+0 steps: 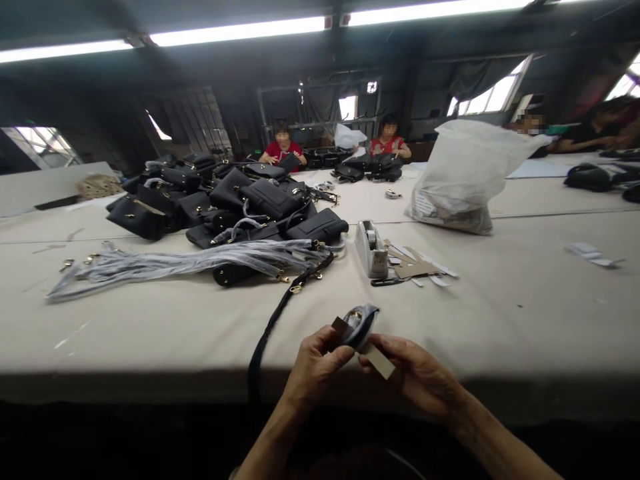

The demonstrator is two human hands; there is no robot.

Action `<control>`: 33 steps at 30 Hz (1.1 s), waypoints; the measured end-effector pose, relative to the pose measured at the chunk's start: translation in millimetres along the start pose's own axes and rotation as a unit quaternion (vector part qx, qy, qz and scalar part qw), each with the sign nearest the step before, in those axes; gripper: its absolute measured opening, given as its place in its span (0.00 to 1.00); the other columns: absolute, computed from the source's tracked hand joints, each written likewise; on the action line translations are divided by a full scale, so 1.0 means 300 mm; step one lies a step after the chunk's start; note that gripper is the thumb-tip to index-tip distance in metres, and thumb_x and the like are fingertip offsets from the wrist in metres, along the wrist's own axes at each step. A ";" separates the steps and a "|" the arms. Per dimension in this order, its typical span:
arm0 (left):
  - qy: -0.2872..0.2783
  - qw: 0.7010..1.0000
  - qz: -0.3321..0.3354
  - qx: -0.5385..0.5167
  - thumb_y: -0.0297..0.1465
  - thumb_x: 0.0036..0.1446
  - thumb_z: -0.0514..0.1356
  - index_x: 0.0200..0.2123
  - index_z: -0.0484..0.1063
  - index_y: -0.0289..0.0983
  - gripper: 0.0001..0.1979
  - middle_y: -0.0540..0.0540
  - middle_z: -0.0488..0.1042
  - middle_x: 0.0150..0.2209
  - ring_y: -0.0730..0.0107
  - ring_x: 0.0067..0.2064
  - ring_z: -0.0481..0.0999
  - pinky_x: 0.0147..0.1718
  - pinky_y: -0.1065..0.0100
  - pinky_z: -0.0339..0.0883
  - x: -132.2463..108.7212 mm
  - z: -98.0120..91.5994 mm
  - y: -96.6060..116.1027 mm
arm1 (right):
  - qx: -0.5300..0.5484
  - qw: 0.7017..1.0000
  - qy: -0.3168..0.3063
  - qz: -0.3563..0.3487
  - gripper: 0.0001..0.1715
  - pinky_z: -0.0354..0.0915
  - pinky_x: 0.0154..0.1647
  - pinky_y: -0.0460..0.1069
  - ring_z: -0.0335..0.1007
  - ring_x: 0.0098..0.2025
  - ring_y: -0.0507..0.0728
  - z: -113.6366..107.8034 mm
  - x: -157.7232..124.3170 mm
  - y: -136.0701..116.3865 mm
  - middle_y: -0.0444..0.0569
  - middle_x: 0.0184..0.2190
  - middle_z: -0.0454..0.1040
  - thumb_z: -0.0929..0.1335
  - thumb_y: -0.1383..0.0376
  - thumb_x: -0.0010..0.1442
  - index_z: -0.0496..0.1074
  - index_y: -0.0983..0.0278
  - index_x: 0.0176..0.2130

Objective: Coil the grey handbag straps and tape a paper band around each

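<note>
Both my hands are raised over the near table edge. My left hand (317, 363) pinches the end of a black bag strap (273, 327) where a gold clasp sits wrapped in clear plastic (361, 320). My right hand (415, 370) is closed on a small strip of brown card (379, 361) against the same wrapped end. The strap runs from my hands across the table (500, 300) toward a pile of black handbags (235, 203).
A grey tape dispenser (371, 250) and loose card strips (417, 268) lie ahead. A bundle of plastic-wrapped straps (165, 263) lies to the left, and a full white plastic bag (465, 177) stands at right. Other people work at the far side of the table.
</note>
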State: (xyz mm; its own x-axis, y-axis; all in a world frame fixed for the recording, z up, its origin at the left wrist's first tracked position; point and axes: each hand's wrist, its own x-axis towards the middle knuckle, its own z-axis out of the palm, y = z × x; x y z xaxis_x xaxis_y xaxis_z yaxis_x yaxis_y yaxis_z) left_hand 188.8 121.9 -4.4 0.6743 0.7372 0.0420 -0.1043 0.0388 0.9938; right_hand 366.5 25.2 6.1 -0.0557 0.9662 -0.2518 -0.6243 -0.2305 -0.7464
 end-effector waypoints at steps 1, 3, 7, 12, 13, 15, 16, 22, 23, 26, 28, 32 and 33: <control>-0.013 1.000 -0.010 -0.023 0.37 0.54 0.68 0.43 0.80 0.36 0.15 0.44 0.81 0.42 0.56 0.46 0.77 0.48 0.64 0.66 -0.001 0.004 -0.001 | 0.001 1.000 0.007 0.002 0.18 0.70 0.43 0.44 0.76 0.38 0.52 -0.006 -0.001 0.013 0.52 0.39 0.81 0.77 0.59 0.55 0.81 0.64 0.44; -0.038 0.996 -0.037 -0.074 0.38 0.53 0.69 0.43 0.80 0.36 0.16 0.44 0.80 0.41 0.58 0.44 0.77 0.44 0.65 0.67 -0.004 0.015 -0.004 | -0.023 0.999 0.035 0.012 0.19 0.69 0.36 0.42 0.74 0.31 0.50 -0.013 0.003 0.038 0.51 0.32 0.81 0.78 0.60 0.54 0.81 0.64 0.45; -0.054 0.987 -0.065 -0.138 0.38 0.50 0.71 0.43 0.79 0.35 0.18 0.45 0.79 0.36 0.65 0.35 0.76 0.37 0.68 0.66 -0.008 0.038 0.002 | -0.054 0.996 0.072 -0.021 0.19 0.66 0.29 0.42 0.69 0.26 0.48 -0.005 0.017 0.062 0.48 0.28 0.79 0.81 0.59 0.48 0.82 0.65 0.40; -0.042 0.997 -0.027 -0.056 0.34 0.54 0.67 0.36 0.78 0.36 0.09 0.48 0.77 0.32 0.67 0.34 0.75 0.38 0.68 0.66 -0.016 0.061 0.036 | -0.055 0.994 0.069 -0.058 0.20 0.66 0.27 0.45 0.67 0.24 0.48 -0.010 0.032 0.073 0.48 0.31 0.79 0.81 0.58 0.46 0.82 0.65 0.37; -0.025 1.000 -0.016 -0.010 0.33 0.54 0.66 0.36 0.78 0.36 0.07 0.48 0.77 0.31 0.68 0.34 0.74 0.37 0.69 0.65 -0.019 0.067 0.040 | -0.050 0.994 0.079 -0.062 0.20 0.66 0.27 0.44 0.66 0.24 0.48 -0.013 0.037 0.080 0.48 0.30 0.78 0.81 0.58 0.46 0.82 0.65 0.37; 0.020 0.996 0.012 0.080 0.31 0.56 0.64 0.37 0.79 0.37 0.06 0.48 0.77 0.33 0.68 0.35 0.72 0.37 0.69 0.64 -0.026 0.082 0.043 | -0.028 0.991 0.107 -0.074 0.19 0.64 0.26 0.43 0.64 0.24 0.47 -0.013 0.050 0.098 0.46 0.29 0.77 0.82 0.59 0.45 0.82 0.65 0.37; 0.041 0.992 0.027 0.116 0.31 0.57 0.63 0.38 0.79 0.37 0.06 0.48 0.77 0.34 0.67 0.36 0.72 0.37 0.69 0.64 -0.029 0.090 0.041 | -0.013 0.989 0.119 -0.084 0.19 0.64 0.26 0.43 0.64 0.25 0.48 -0.010 0.056 0.108 0.45 0.28 0.77 0.82 0.60 0.45 0.82 0.65 0.37; 0.040 0.985 0.040 0.163 0.32 0.60 0.60 0.38 0.79 0.39 0.07 0.47 0.77 0.36 0.66 0.38 0.74 0.39 0.69 0.66 -0.033 0.103 0.045 | 0.030 0.975 0.150 -0.160 0.19 0.66 0.34 0.44 0.70 0.33 0.53 0.035 0.066 0.148 0.48 0.34 0.79 0.80 0.58 0.48 0.81 0.63 0.39; 0.035 0.984 0.041 0.172 0.33 0.61 0.60 0.36 0.79 0.39 0.08 0.47 0.76 0.37 0.66 0.38 0.74 0.39 0.68 0.65 -0.031 0.097 0.053 | 0.026 0.974 0.153 -0.167 0.19 0.66 0.34 0.44 0.69 0.32 0.52 0.041 0.065 0.151 0.47 0.33 0.79 0.80 0.58 0.48 0.81 0.63 0.39; 0.035 0.980 0.041 0.194 0.35 0.61 0.59 0.31 0.80 0.38 0.11 0.45 0.75 0.36 0.63 0.40 0.74 0.39 0.67 0.66 -0.021 0.078 0.079 | 0.016 0.971 0.162 -0.175 0.19 0.63 0.31 0.43 0.65 0.29 0.50 0.049 0.061 0.160 0.45 0.30 0.77 0.80 0.57 0.48 0.81 0.64 0.38; 0.051 0.980 0.025 0.191 0.33 0.58 0.60 0.30 0.79 0.37 0.09 0.45 0.76 0.34 0.64 0.38 0.74 0.39 0.66 0.67 -0.014 0.072 0.086 | 0.016 0.972 0.160 -0.172 0.19 0.63 0.31 0.44 0.64 0.29 0.50 0.049 0.061 0.166 0.45 0.32 0.78 0.80 0.57 0.49 0.80 0.63 0.39; 0.099 0.973 0.033 0.208 0.26 0.55 0.60 0.31 0.77 0.36 0.05 0.47 0.77 0.30 0.66 0.34 0.74 0.36 0.67 0.69 -0.007 0.075 0.061 | -0.011 0.971 0.169 -0.167 0.21 0.63 0.34 0.46 0.66 0.32 0.52 0.043 0.056 0.174 0.46 0.33 0.78 0.80 0.56 0.48 0.80 0.63 0.40; 0.113 0.962 0.067 0.238 0.24 0.55 0.59 0.31 0.76 0.36 0.05 0.48 0.77 0.30 0.66 0.34 0.75 0.36 0.67 0.69 -0.006 0.077 0.050 | -0.025 0.971 0.171 -0.164 0.21 0.63 0.35 0.46 0.66 0.33 0.52 0.041 0.053 0.176 0.46 0.33 0.78 0.80 0.56 0.48 0.80 0.64 0.40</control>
State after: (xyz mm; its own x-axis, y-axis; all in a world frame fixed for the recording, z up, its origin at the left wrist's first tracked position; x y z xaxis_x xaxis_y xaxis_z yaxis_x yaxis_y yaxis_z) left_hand 202.8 105.7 12.9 0.4962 0.8440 0.2038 0.2031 -0.3411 0.9178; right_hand 323.2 29.9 -29.8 0.4072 0.8956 -0.1788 -0.5258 0.0699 -0.8477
